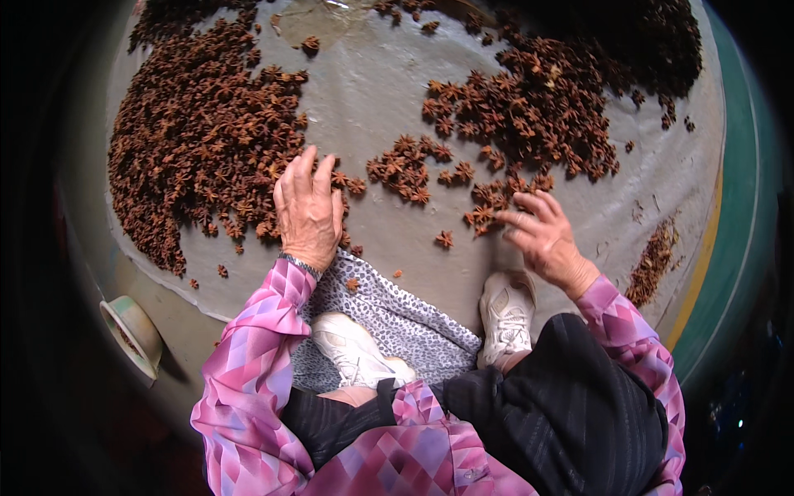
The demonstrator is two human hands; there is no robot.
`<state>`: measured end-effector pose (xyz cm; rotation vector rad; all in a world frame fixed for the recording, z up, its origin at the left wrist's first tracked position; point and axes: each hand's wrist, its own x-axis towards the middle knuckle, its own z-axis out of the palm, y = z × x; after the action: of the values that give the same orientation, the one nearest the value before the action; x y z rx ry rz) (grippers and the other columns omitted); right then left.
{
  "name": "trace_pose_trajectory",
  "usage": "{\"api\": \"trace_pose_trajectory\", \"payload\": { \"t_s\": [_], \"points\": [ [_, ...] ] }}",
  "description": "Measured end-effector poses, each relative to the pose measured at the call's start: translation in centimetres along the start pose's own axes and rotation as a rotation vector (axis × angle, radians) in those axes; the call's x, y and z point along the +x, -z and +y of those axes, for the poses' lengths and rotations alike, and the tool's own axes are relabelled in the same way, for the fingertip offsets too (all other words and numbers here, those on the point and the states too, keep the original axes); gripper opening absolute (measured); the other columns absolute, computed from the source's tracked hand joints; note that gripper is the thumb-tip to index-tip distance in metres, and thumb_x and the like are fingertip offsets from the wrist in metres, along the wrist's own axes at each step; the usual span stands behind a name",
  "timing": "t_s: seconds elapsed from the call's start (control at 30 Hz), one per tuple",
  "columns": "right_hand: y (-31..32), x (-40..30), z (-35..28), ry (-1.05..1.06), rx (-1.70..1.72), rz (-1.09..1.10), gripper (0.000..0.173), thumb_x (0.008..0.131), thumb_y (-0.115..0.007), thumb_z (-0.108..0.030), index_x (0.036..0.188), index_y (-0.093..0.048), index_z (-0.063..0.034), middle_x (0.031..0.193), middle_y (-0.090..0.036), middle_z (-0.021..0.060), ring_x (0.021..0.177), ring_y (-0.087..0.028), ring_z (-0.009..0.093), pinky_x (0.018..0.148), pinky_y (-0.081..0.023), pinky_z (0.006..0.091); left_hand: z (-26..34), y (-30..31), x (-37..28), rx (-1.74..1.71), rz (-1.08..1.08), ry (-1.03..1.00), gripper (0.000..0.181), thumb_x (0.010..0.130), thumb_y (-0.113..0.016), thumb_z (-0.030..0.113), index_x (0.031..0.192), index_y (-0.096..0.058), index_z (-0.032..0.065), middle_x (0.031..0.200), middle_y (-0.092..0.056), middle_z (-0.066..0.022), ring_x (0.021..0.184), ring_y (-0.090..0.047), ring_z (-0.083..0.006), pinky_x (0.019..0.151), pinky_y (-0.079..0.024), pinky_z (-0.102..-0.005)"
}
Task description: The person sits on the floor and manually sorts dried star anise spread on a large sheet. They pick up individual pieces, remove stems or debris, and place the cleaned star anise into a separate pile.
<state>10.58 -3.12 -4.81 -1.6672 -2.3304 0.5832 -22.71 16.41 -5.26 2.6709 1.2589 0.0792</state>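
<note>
Palm down, my left hand (308,208) rests at the right edge of a broad pile of dried star anise (205,139), fingers stretched forward and somewhat apart. A few pods lie just right of its fingertips; what is under the palm is hidden. My right hand (543,239) is over the near end of a loose string of star anise (490,198), fingers bent and spread, slightly blurred. No pod shows in its grasp. Between the hands lie a small cluster of star anise (403,167) and a single pod (444,239). A second heap (533,105) spreads beyond my right hand.
A pale ground sheet (353,99) carries the pods. Spotted cloth (397,316) lies near my white shoes (508,316). Brown debris (651,263) forms a strip at right. A pale bowl (139,332) is at lower left. Darker pods (657,49) fill the far right corner.
</note>
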Motion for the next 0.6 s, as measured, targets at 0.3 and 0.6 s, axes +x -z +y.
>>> {"api": "trace_pose_trajectory", "payload": {
  "t_s": [0.3, 0.6],
  "points": [
    [1.0, 9.4, -0.6, -0.236, 0.025, 0.222, 0.024, 0.086, -0.073, -0.017, 0.106, -0.063, -0.0099, 0.101, -0.060, 0.0061, 0.093, -0.062, 0.025, 0.078, -0.052, 0.0368, -0.4, -1.8, 2.9, 0.147, -0.143, -0.079, 0.055, 0.090, -0.067, 0.018, 0.142, -0.051, 0.0193, 0.151, -0.041, -0.0126, 0.141, -0.036, -0.0354, 0.119, -0.024, -0.0508],
    [-0.5, 6.9, -3.4, -0.152, 0.071, 0.097, 0.027, 0.083, -0.061, -0.011, 0.109, -0.062, -0.0108, 0.112, -0.061, 0.0086, 0.097, -0.062, 0.023, 0.075, -0.056, 0.0343, 2.8, -0.2, 0.8, 0.024, 0.019, -0.082, 0.065, 0.086, -0.070, 0.015, 0.145, -0.044, 0.0075, 0.155, -0.035, -0.0158, 0.141, -0.035, -0.0367, 0.118, -0.028, -0.0509]
  ]
}}
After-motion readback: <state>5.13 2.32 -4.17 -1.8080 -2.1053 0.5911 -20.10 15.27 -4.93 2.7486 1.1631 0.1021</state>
